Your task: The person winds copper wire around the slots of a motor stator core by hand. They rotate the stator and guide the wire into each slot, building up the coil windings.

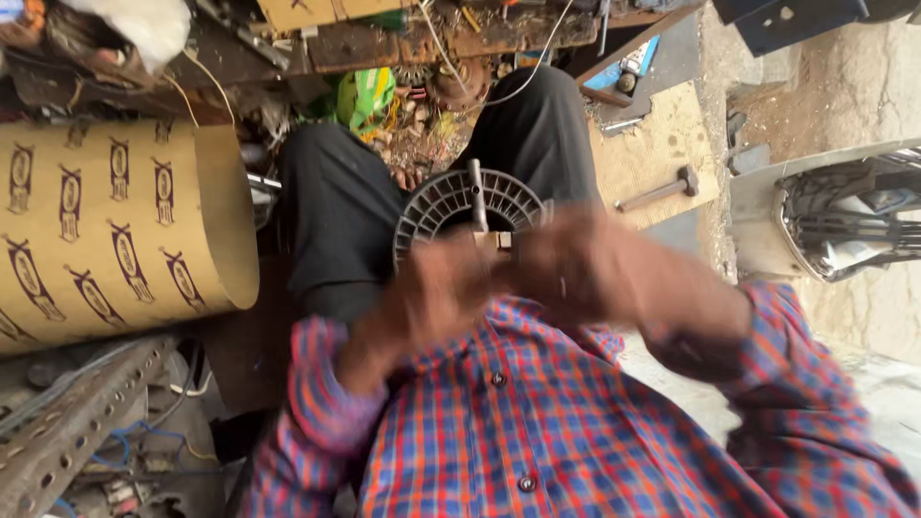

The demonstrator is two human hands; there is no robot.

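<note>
Head view. The left hand [432,293] and the right hand [576,264] are meeting close to the chest, both smeared by motion blur; whether either is gripping cannot be told. Both forearms are bending inward in the sleeves of a red-and-blue checked shirt [537,422].

The round grey slotted motor cover [451,206], with a short metal shaft [476,192] standing out of its middle, is lying on the lap over black trousers [336,211], its lower edge passing behind the fingers.

A large roll of brown printed card [115,230] is crowding the left side. A perforated metal angle [77,422] is lying at the lower left. A hammer [662,190] is resting on a pale board [652,144] to the right, well apart from the hands.
</note>
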